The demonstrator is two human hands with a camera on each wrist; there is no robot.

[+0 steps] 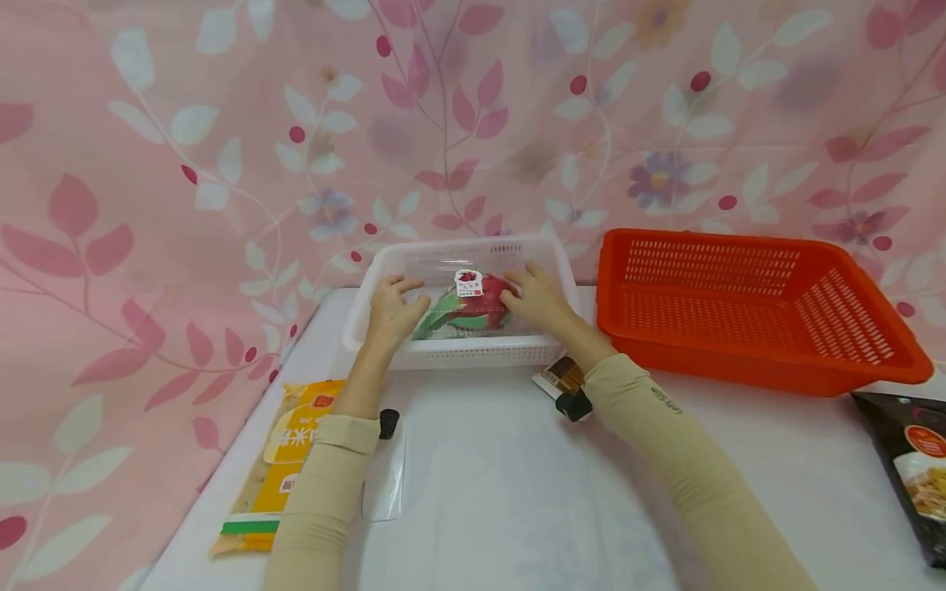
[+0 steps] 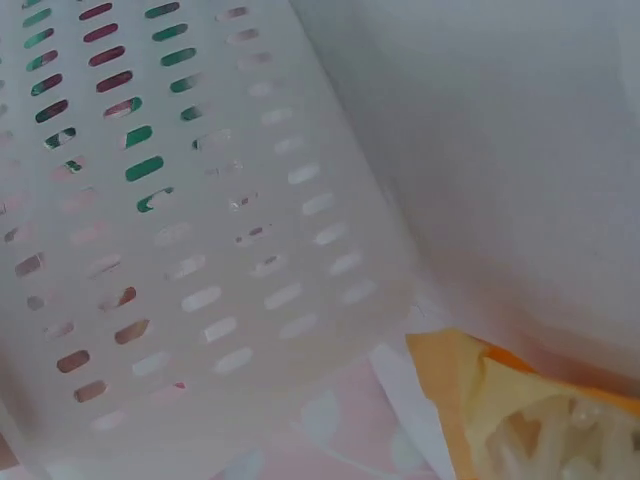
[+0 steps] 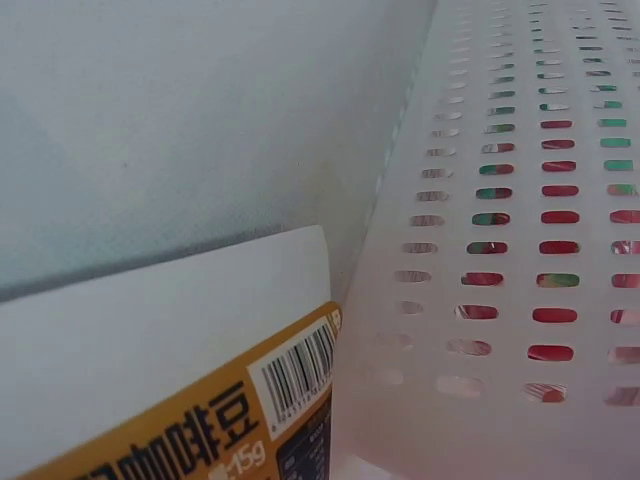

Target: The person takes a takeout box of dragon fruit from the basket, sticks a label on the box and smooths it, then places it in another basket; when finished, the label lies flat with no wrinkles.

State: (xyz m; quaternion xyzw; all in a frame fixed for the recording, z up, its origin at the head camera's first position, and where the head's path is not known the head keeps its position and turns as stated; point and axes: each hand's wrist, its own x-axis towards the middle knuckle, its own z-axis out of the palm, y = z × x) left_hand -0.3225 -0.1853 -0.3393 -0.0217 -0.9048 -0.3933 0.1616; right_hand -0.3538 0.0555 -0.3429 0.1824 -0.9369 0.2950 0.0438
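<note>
A white perforated basket [image 1: 473,353] stands against the floral backdrop. Inside it lies a clear plastic package [image 1: 436,324] with red and green contents and a small white label [image 1: 469,282]. My left hand [image 1: 395,310] is over the basket's left end, fingers loosely spread beside the package. On the other side, my right hand [image 1: 538,300] reaches over the package's right end with fingers spread and slightly bent. Through the slots of the basket wall, red and green show in both wrist views; the fingers are mostly hidden there.
An orange basket [image 1: 739,361] stands to the right. A yellow food packet [image 1: 296,460] lies at left, a clear flat piece [image 1: 384,484] beside it. A brown-and-white coffee packet [image 3: 200,400] lies under my right wrist. At the far right is a black packet [image 1: 905,460].
</note>
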